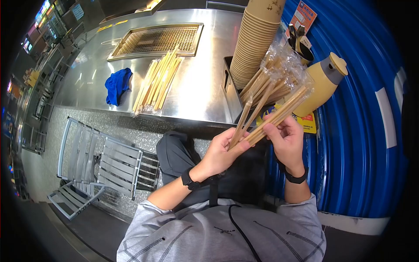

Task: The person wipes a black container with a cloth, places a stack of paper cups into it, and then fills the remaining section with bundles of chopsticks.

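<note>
My left hand [221, 152] is closed around the lower ends of several wrapped chopsticks [279, 113], which fan out up and to the right. My right hand [286, 139] pinches the same bundle farther along, thumb and fingers pressed on it. Just beyond, more chopsticks in clear plastic [267, 83] stand tilted in a dark metal holder [230, 89], next to a tall stack of paper cups [255, 43]. On the steel table [196, 91], to the left, lies a loose pile of wrapped chopsticks [158, 83].
A blue cloth [118, 86] and a grill grate [157, 40] are on the table. A yellow jug [322, 85] and a black cup of utensils [302, 49] stand by the blue corrugated wall [349, 144]. A slatted metal chair [115, 166] is at left.
</note>
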A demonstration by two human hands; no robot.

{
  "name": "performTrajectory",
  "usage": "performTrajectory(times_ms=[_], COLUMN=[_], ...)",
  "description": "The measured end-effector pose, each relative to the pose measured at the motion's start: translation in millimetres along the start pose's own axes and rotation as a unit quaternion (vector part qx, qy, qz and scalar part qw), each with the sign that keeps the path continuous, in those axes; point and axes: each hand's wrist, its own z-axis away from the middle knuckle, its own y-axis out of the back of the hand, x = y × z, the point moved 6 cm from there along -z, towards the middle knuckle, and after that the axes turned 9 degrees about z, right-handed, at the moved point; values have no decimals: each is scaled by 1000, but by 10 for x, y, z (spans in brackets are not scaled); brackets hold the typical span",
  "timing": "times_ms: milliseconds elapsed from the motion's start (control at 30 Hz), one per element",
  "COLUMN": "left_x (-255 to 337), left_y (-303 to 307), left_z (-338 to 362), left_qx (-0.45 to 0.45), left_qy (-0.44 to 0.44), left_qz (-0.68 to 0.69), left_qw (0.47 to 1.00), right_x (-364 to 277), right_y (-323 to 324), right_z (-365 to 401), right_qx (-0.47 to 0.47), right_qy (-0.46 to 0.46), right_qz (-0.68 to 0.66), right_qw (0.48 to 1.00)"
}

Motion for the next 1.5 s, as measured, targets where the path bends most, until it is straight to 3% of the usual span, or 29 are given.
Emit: performTrajectory(times_ms=[200,500,700,800,900,1133,1233,1333,1400,1500], left_x=[-7,0,-42,161,479,907,842,723,669,632], left_y=[58,80,168,277,275,14,25,61,99,103], left_z=[5,31,-33,-114,-267,-743,-863,-922,-915,-895], left_qx=[22,33,57,120,154,63,33,26,26,12], left_qy=[-28,-20,-91,-139,-198,-272,-245,-218,-211,-211], left_qz=[-14,-120,-106,-110,-163,-306,-313,-279,-248,-235], left_qw=[999,992,988,977,954,910,917,935,945,949], right_x=[85,219,83,-193,-429,-631,-654,-445,-207,29], right_y=[-10,-49,225,615,908,716,597,416,226,23], right_z=[39,84,102,56,-52,-512,-612,-757,-748,-652], right_qx=[2,11,72,199,240,73,66,-19,-31,-71], right_qy=[-81,-92,-7,91,152,258,214,175,164,136], right_qz=[-91,-103,-74,1,90,62,48,160,135,235], right_qw=[993,990,995,976,955,961,973,971,977,960])
